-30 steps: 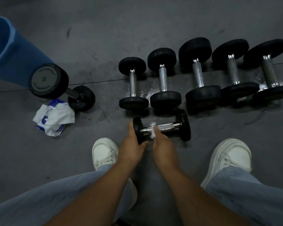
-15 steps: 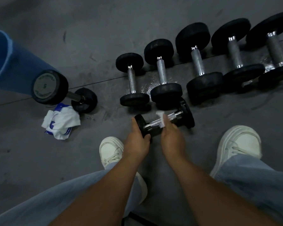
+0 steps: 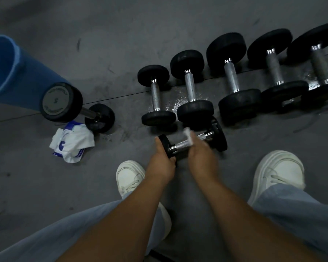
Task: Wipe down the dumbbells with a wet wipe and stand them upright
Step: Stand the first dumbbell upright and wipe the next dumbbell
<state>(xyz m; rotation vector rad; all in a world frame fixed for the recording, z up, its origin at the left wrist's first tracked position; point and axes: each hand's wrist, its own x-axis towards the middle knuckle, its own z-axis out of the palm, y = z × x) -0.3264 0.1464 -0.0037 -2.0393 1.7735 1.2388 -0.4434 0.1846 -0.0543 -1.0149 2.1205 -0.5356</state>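
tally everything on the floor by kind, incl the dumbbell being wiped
dumbbell: 7
wet wipe: 1
wipe packet: 1
blue mat: 1
white shoe: 2
total: 12

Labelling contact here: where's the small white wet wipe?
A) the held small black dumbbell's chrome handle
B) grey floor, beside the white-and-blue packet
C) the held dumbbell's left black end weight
A: the right hand holds the white wet wipe against the chrome handle of the small black dumbbell; the left hand grips its left end.
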